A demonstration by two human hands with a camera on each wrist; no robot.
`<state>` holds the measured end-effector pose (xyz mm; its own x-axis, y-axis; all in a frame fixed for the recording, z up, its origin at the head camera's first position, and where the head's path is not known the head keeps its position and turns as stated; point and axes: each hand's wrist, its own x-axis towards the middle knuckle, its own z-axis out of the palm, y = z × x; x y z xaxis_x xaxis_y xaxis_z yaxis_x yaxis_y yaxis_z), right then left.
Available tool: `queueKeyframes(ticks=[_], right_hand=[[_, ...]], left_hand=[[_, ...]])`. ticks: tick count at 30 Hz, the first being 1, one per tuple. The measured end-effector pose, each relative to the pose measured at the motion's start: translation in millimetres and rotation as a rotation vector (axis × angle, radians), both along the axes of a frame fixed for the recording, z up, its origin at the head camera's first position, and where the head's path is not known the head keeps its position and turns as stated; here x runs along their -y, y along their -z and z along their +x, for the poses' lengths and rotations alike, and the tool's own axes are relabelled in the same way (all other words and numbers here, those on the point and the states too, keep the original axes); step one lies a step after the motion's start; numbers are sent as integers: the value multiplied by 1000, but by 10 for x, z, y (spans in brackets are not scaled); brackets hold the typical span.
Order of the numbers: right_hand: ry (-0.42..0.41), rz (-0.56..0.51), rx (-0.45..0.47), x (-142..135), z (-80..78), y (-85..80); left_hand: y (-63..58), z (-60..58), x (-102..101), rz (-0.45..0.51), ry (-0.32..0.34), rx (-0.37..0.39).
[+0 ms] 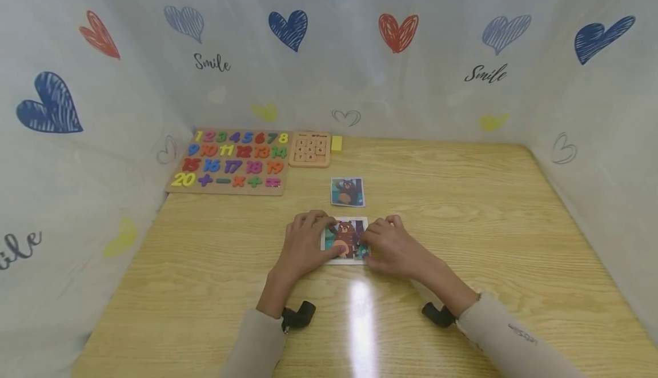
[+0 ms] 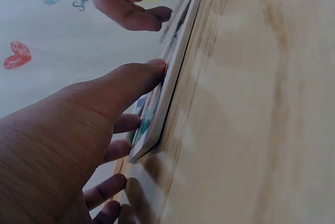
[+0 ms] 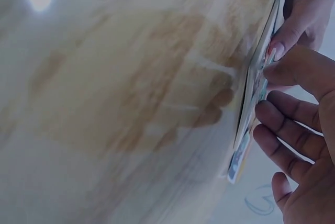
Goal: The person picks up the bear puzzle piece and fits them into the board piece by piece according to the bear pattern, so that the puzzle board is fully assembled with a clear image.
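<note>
A small bear jigsaw puzzle [image 1: 345,230] in a white-edged tray [image 1: 349,262] lies flat on the table before me. My left hand [image 1: 304,242] spans its left side; the thumb presses on the picture and the other fingers reach around the left edge. At the right edge, my right hand [image 1: 393,248] has its fingers bent and pinches a puzzle piece [image 1: 362,251] at the lower right corner. That piece sits slightly askew against the picture. In the right wrist view, the right thumb [image 3: 277,71] is right at the puzzle's surface, partly hiding it.
Just behind the puzzle lies a bear picture card [image 1: 347,191]. Farther back are a colourful number board [image 1: 231,188], a wooden number slide puzzle [image 1: 309,163] and a yellow block [image 1: 336,144]. A white curtain [image 1: 344,81] printed with hearts encloses the wooden table [image 1: 462,195].
</note>
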<state>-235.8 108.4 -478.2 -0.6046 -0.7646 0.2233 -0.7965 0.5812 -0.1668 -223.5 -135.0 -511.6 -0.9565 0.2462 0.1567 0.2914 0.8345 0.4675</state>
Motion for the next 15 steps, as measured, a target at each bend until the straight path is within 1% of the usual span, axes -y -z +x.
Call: queueKeyframes(ticks=[3,6,10,15], right_hand=[[14,26,3,3,8,18],[20,24,21,11,20,19],[4,3,46,29,24,12],[-8,39,38,44,16,-3]], left_hand=[[-4,3,-5,-10,4,3],[-9,5,-4,-13,9,3],[-15,5,5,-9,5,3],[5,-9,11,-13,6,15]])
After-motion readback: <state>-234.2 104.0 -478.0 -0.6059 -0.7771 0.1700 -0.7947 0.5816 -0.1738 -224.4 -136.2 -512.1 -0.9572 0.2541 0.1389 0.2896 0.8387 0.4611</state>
